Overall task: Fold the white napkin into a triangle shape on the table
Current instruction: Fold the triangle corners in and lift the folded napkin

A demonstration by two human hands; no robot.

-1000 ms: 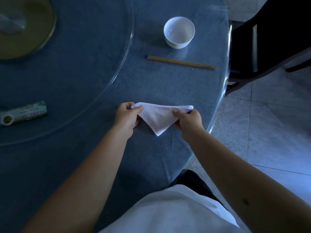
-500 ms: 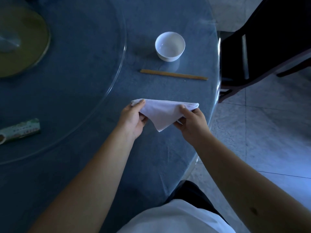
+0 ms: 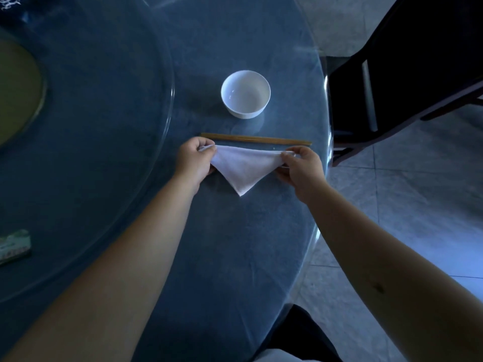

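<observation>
We set the folded triangle down square on the surface

Left to right: our left hand (image 3: 194,159) pinches the left corner of the white napkin (image 3: 244,167) between thumb and fingers (image 3: 207,150), and our right hand (image 3: 300,165) grips the right corner the same way, so the cloth spans between them just in front of the chopsticks (image 3: 256,139), its point aimed toward us over the blue surface (image 3: 235,244). To do this well, we judge we should keep the long edge taut, lower both corners together, then press the crease flat before letting go. We count one napkin, one white bowl (image 3: 245,94), what looks like one pair of chopsticks, one packet (image 3: 14,245) at far left, and one dark chair (image 3: 392,82).
</observation>
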